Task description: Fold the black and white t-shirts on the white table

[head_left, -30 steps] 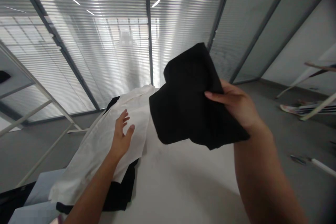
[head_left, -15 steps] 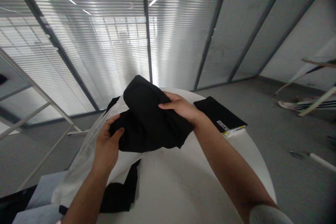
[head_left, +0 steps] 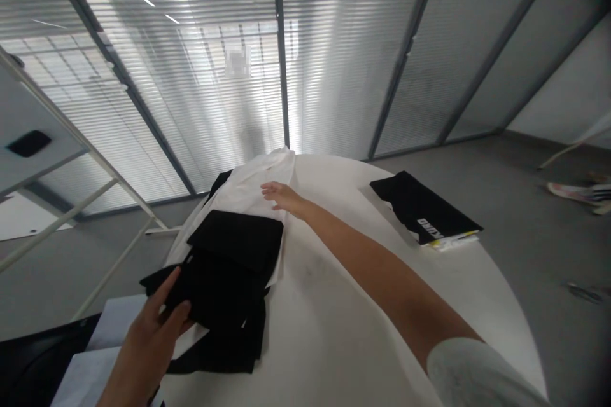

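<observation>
We have the thumb and 1 finger of our left hand (head_left: pixel 155 327) a little apart against the left side of the folded black cloth (head_left: pixel 233 280); we cannot tell whether they pinch it. Our right hand (head_left: pixel 286 199) is empty, its fingers loosely spread above the white cloth (head_left: pixel 258 184); we cannot tell whether they touch it. The folded black cloth lies on the white cloth near the left edge of the tabletop (head_left: pixel 329 331), its layers stepped and uneven. Under it, on the side nearest us, we see more black fabric (head_left: pixel 229 353), and the white cloth runs on to the far edge. Well apart, near the right edge, we have a dark packet (head_left: pixel 424 206) with white lettering and a strip of yellow and white along its near side. Past the left edge we see a pale metal frame (head_left: pixel 133 203); beyond the far edge stand blinds (head_left: pixel 229 108) behind glass.
</observation>
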The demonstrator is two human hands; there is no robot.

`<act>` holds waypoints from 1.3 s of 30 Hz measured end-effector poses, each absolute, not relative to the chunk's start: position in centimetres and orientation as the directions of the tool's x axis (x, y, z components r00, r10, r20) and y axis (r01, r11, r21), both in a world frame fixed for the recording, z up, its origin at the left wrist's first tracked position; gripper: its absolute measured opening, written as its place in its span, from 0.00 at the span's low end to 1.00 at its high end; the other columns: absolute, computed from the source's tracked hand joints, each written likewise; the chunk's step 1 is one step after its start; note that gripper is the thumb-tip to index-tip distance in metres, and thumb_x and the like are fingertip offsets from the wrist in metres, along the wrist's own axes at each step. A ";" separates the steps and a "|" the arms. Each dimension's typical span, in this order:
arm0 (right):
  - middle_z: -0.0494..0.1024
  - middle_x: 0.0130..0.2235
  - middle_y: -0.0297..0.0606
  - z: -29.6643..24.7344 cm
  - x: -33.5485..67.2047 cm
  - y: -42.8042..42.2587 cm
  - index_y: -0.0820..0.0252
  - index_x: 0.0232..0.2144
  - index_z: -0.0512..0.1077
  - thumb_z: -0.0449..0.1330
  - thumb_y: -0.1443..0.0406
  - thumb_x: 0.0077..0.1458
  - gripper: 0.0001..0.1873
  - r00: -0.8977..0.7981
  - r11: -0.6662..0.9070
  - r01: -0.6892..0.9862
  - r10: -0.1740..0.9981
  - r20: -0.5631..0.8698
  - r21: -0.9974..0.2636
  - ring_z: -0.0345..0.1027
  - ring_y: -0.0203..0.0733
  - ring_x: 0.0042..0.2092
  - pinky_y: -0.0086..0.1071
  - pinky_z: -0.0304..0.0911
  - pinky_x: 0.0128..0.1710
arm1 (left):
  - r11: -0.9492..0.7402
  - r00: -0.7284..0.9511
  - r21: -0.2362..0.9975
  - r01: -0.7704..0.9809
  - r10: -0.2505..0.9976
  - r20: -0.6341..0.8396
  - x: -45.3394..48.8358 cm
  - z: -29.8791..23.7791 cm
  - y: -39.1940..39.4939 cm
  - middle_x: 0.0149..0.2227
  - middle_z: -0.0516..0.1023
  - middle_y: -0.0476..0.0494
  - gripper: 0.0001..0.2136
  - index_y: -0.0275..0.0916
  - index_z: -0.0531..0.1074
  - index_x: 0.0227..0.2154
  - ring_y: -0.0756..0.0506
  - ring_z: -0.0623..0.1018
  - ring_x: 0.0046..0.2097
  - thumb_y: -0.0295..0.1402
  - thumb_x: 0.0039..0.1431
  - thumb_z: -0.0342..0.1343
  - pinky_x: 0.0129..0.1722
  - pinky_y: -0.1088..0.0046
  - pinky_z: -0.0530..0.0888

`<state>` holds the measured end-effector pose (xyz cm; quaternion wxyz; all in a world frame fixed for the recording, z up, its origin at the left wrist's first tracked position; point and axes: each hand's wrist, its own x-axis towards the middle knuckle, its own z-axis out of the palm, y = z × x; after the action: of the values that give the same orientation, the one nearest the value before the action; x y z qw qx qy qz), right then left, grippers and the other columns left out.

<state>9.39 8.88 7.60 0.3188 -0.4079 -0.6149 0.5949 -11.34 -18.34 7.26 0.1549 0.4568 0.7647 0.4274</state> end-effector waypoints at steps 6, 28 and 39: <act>0.68 0.56 0.41 7.1 11.8 5.0 0.52 0.55 0.67 0.56 0.77 0.40 0.38 -0.805 0.748 0.246 0.512 0.299 -0.617 0.56 0.50 0.60 0.51 0.50 0.60 | 0.289 -0.417 0.324 0.901 0.786 0.457 -13.6 7.2 -17.5 0.54 0.68 0.32 0.22 0.38 0.72 0.50 0.29 0.64 0.60 0.41 0.55 0.52 0.59 0.42 0.59; 0.75 0.42 0.41 1.3 10.8 7.5 0.56 0.58 0.63 0.50 0.65 0.59 0.24 -0.195 0.099 0.201 0.979 0.059 -0.974 0.70 0.39 0.35 0.34 0.68 0.33 | -0.045 0.009 0.091 0.995 0.930 0.367 -10.2 1.2 -8.5 0.40 0.75 0.42 0.11 0.40 0.75 0.37 0.41 0.73 0.43 0.28 0.56 0.49 0.46 0.62 0.69; 0.67 0.57 0.42 3.0 12.0 4.6 0.45 0.54 0.69 0.51 0.70 0.63 0.20 -0.875 0.975 0.202 0.137 0.465 0.092 0.53 0.46 0.61 0.46 0.52 0.57 | -0.010 -0.013 0.069 0.998 0.944 0.330 -9.9 1.7 -8.7 0.42 0.76 0.41 0.14 0.40 0.76 0.42 0.39 0.72 0.45 0.30 0.58 0.48 0.48 0.60 0.69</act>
<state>12.00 4.63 2.98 0.2346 -0.0878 -0.9657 -0.0689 -9.92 -8.68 1.68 -0.0937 0.6961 0.6972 0.1434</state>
